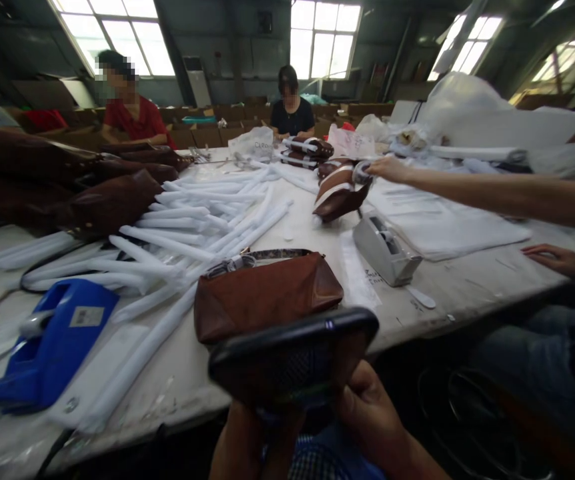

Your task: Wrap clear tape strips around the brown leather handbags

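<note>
A black smartphone [292, 353] is held sideways in front of me, low over the table's front edge. My left hand [247, 433] grips it from below on the left, its fingers partly hidden behind the phone. At the phone's right end, my right hand [370, 407] is closed on it with the thumb along the lower edge. Just beyond the phone lies a brown leather handbag [267, 293] on the table, its front part covered by the phone. A clear-wrapped strap or buckle shows at the bag's top.
A blue tape dispenser [62, 340] stands left, a grey tape dispenser [385, 250] right. Several white wrapped strips [182, 220] and brown bags [112, 200] cover the left side. A co-worker's arm [457, 193] reaches in from the right to another brown bag [340, 193]. Two people sit opposite.
</note>
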`<state>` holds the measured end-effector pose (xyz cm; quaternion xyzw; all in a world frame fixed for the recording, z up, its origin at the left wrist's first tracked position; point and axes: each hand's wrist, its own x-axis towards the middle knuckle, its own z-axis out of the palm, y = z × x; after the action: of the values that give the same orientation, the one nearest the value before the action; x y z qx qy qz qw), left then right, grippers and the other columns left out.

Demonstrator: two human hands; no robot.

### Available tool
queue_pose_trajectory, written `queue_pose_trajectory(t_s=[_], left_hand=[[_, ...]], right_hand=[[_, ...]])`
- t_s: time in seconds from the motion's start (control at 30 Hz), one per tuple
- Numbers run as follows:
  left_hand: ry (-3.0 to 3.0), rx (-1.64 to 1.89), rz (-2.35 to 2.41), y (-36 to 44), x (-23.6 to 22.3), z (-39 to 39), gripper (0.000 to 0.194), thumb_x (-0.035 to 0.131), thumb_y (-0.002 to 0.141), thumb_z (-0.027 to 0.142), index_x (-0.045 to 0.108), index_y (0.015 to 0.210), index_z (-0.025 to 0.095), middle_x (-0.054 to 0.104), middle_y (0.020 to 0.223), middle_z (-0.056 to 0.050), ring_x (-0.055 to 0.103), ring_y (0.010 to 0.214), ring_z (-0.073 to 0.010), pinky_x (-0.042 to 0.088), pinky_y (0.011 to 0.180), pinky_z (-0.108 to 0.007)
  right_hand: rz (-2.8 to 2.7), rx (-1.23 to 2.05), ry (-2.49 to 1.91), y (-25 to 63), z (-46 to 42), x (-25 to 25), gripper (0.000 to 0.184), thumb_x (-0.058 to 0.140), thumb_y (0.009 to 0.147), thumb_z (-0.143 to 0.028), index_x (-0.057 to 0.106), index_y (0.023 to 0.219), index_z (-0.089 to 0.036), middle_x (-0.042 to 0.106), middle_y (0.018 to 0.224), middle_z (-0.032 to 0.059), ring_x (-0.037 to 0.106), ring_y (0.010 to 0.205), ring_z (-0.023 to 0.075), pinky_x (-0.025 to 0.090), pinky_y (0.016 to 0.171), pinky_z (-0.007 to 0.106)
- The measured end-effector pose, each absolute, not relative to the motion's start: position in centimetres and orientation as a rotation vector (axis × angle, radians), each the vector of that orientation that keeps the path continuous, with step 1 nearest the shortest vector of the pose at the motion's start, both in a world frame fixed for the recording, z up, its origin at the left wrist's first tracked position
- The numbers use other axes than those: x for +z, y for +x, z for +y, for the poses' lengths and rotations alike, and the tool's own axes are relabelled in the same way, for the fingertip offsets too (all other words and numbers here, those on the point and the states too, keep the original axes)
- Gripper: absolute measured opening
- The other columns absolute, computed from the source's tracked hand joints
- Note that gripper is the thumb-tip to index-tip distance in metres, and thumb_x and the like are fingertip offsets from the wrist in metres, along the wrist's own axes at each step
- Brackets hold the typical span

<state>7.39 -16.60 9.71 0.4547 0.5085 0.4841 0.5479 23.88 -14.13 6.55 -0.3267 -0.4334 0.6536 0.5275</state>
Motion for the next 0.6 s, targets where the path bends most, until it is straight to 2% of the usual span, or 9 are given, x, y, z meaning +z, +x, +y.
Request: queue_pose_trajectory(t_s=[0.07, 0.17, 0.4, 0.6], left_hand=[[1.022, 1.161, 1.243, 7.6, 10.0, -16.3, 0.077, 0.069, 0.086, 0.041, 0.032, 0.153, 0.032, 0.06, 0.14, -0.005, 0.057, 0.129, -0.0275, 0.05, 0.107, -0.037], [0.931, 1.185, 1.18, 7.8, 9.8, -15.7, 0.082, 0.069, 0.087, 0.035, 0.024, 0.156, 0.03, 0.059, 0.141, -0.008, 0.055, 0.131, -0.0256, 0.044, 0.111, -0.036], [0.913, 1.169, 0.972, 7.2, 8.5, -14.7, 0.083, 0.066, 0.09, 0.024, 0.018, 0.157, 0.035, 0.047, 0.153, -0.005, 0.048, 0.137, -0.0242, 0.041, 0.114, -0.035], [0.925, 1.175, 0.99, 7.2, 8.4, -13.9, 0.087, 0.069, 0.088, 0.023, 0.017, 0.157, 0.035, 0.043, 0.156, -0.005, 0.044, 0.14, -0.0255, 0.037, 0.117, -0.036]], right_hand=[[-0.978, 1.569, -0.776, 23.9, -13.9, 6.0, 0.026, 0.072, 0.085, -0.049, 0.079, 0.099, -0.028, 0.077, 0.098, 0.003, 0.07, 0.091, 0.0234, 0.053, 0.092, 0.04], [-0.901, 1.605, -0.828, 23.5, -13.6, 5.6, 0.033, 0.071, 0.087, -0.047, 0.074, 0.115, -0.03, 0.074, 0.113, 0.0054, 0.067, 0.107, 0.0271, 0.046, 0.104, 0.048], [-0.758, 1.657, -0.87, 22.9, -13.0, 5.9, 0.034, 0.073, 0.086, -0.044, 0.073, 0.117, -0.03, 0.073, 0.117, 0.006, 0.062, 0.118, 0.0307, 0.045, 0.106, 0.053], [-0.731, 1.691, -0.829, 22.7, -12.4, 6.2, 0.035, 0.07, 0.09, -0.039, 0.071, 0.122, -0.027, 0.074, 0.114, 0.0063, 0.062, 0.118, 0.0287, 0.045, 0.108, 0.049]])
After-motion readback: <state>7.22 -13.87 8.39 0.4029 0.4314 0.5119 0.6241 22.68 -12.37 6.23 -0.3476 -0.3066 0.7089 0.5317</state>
